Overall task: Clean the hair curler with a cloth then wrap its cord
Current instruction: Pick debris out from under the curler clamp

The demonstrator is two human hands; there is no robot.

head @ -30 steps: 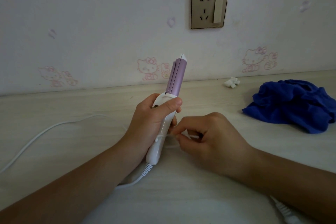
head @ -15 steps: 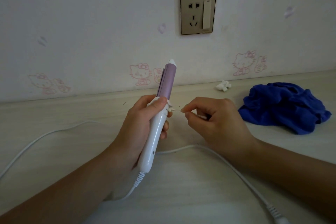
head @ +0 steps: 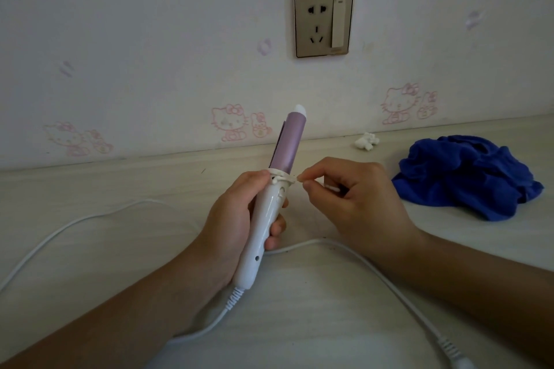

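Hair curler [head: 269,204]: held above the table [head: 120,249], in front of the wall.
Long axis: near upright, purple barrel tipped up and slightly right (cord end lowest).
Left hand [head: 230,219]: fingers curled round the white handle.
Right hand [head: 356,204]: fingertips pinch a thin white strap [head: 287,178] at the collar.
Cord [head: 374,275]: trails loose across the table.
Cloth [head: 467,177]: crumpled, far right.

Home, likely a bedroom. Wallpaper [head: 150,39] with pink cartoon cats [head: 229,122] and bows all around the wall socket [head: 324,21]. Pale wood-grain counter [head: 90,189] below the socket, crumpled blue cloth [head: 461,177] on it, down-right of socket.
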